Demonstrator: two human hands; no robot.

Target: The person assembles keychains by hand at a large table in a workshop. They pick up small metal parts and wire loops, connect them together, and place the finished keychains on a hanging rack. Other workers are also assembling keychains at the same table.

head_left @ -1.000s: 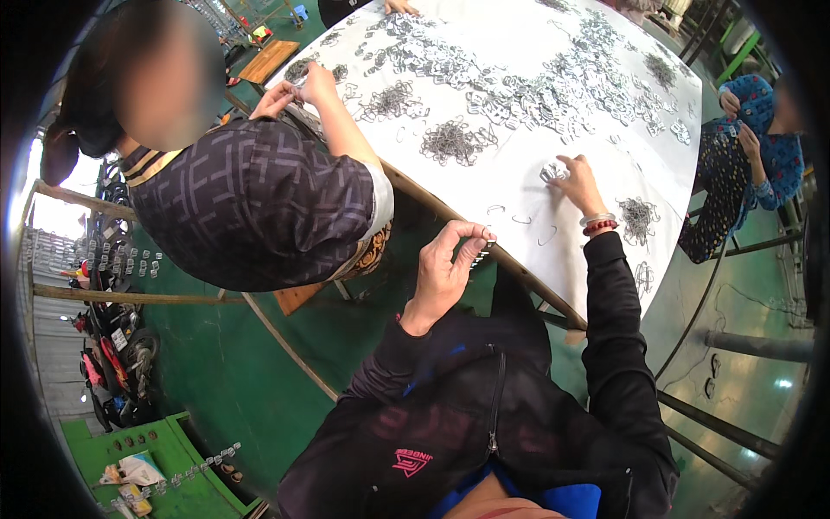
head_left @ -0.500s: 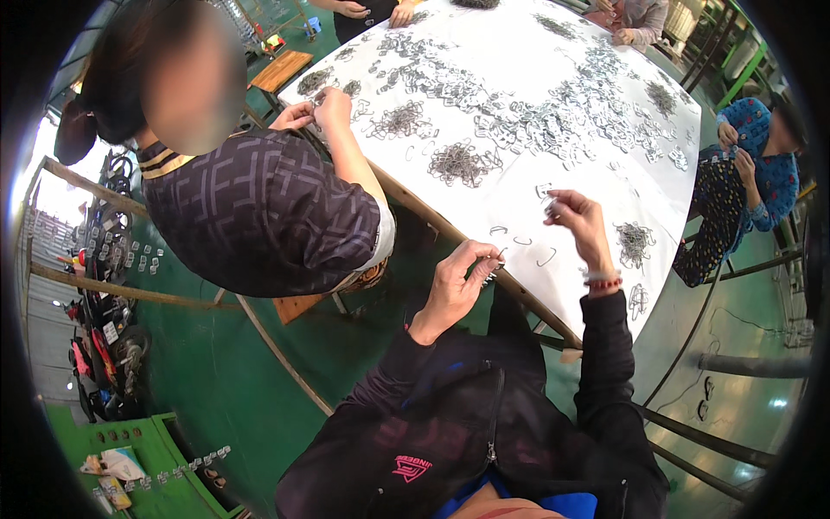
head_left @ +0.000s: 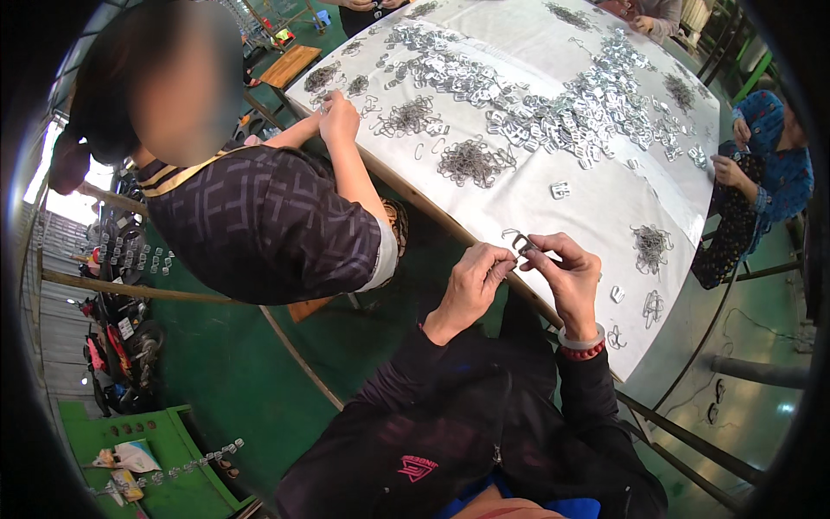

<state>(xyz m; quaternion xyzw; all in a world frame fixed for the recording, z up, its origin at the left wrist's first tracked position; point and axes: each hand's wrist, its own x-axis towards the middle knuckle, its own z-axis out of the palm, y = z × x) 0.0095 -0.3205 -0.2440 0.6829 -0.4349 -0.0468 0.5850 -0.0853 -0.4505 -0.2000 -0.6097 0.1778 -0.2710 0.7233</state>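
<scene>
My left hand (head_left: pixel 474 290) is closed in a pinch at the table's near edge, on what looks like a thin wire hook; its fingertips mostly hide it. Right against it, my right hand (head_left: pixel 566 275) pinches a small metal buckle (head_left: pixel 524 246) between thumb and fingers. The fingertips of both hands nearly touch. Just beyond them, a loose bent wire hook (head_left: pixel 510 233) lies on the white table cover (head_left: pixel 527 203). One flat silver buckle (head_left: pixel 560 189) rests farther up the cover. Beside my right wrist lie another buckle (head_left: pixel 617 294) and a few wire hooks (head_left: pixel 616 336).
A broad heap of silver buckles (head_left: pixel 553 112) spreads over the table. Dark wire hooks form piles at left (head_left: pixel 471 163) and right (head_left: pixel 650 247). A co-worker (head_left: pixel 277 216) sits close on my left, hands at the table edge. Another person (head_left: pixel 761 164) sits at right.
My right hand has come down and left from over the table to meet my left hand, bringing a buckle. The view has shifted slightly. The left co-worker's hands have moved apart.
</scene>
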